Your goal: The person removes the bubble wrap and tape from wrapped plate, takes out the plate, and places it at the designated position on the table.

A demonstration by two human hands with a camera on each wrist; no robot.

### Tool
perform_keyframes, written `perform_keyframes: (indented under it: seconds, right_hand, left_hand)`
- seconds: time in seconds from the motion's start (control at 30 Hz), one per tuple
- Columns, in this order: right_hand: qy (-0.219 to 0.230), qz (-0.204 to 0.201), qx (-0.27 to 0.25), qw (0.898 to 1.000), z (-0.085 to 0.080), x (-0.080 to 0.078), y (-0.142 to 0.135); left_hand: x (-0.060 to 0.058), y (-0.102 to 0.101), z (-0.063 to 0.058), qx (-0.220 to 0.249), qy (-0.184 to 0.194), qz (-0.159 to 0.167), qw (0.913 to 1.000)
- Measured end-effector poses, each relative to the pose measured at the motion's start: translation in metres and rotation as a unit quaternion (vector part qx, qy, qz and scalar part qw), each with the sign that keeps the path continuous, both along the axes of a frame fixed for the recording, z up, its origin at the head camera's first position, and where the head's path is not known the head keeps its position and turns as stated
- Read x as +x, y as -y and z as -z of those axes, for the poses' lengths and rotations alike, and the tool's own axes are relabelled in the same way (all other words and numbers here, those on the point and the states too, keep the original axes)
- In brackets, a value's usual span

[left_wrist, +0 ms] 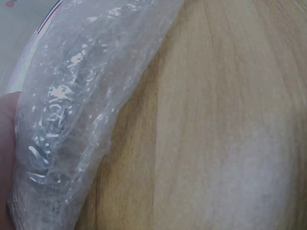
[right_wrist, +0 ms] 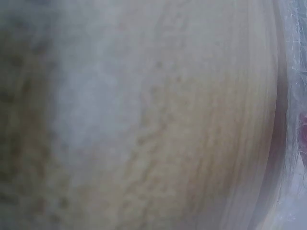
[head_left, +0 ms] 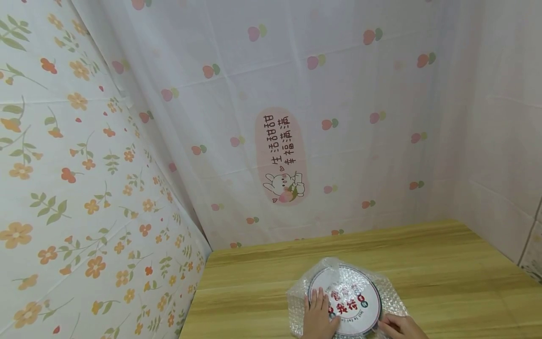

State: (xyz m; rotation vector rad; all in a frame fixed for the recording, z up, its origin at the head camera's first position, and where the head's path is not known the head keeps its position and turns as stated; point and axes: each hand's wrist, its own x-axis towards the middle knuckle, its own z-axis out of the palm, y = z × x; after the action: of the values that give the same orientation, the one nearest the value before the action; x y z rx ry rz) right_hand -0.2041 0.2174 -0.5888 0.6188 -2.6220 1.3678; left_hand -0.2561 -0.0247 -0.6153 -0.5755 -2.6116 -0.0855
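A round white plate (head_left: 364,294) with a dark rim and red lettering lies on the table inside clear bubble wrap (head_left: 394,301). My left hand (head_left: 317,319) rests on the plate's left part, fingers extended and pointing away from me. At the lower right rim, my right hand (head_left: 399,325) has curled fingers and pinches the wrap's edge. The left wrist view shows crinkled bubble wrap (left_wrist: 72,120) over the rim, with part of the left hand (left_wrist: 6,158) at the frame's edge. In the right wrist view, only a strip of wrap (right_wrist: 292,96) shows; the fingers cannot be made out.
The wood-grain table (head_left: 245,287) extends to both sides of the plate and behind it. A white curtain (head_left: 360,155) with fruit prints hangs along its back edge. Flower-patterned cloth (head_left: 97,212) covers the left side, and a pale wall covering (head_left: 499,141) stands on the right.
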Motion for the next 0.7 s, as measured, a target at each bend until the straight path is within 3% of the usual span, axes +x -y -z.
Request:
perform_keyframes:
  seconds: [0.2, 0.43, 0.53, 0.7]
  right_hand:
    - [0.047, -0.002, -0.005, 0.999, -0.001, 0.001, -0.002]
    - [-0.072, -0.041, -0.038, 0.996, 0.008, 0.001, -0.006]
    - [-0.084, -0.058, -0.042, 0.994, 0.012, 0.0, -0.009]
    - [-0.046, -0.064, -0.029, 0.996, 0.011, 0.0, -0.013]
  left_hand:
    - [0.002, 0.001, -0.002, -0.002, -0.015, 0.0, 0.9999]
    - [0.001, 0.001, 0.001, 0.0, -0.015, 0.001, 0.9999]
    - [0.0, 0.001, 0.002, 0.001, -0.005, 0.001, 1.0]
    - [0.0, 0.001, 0.0, -0.001, 0.003, 0.001, 1.0]
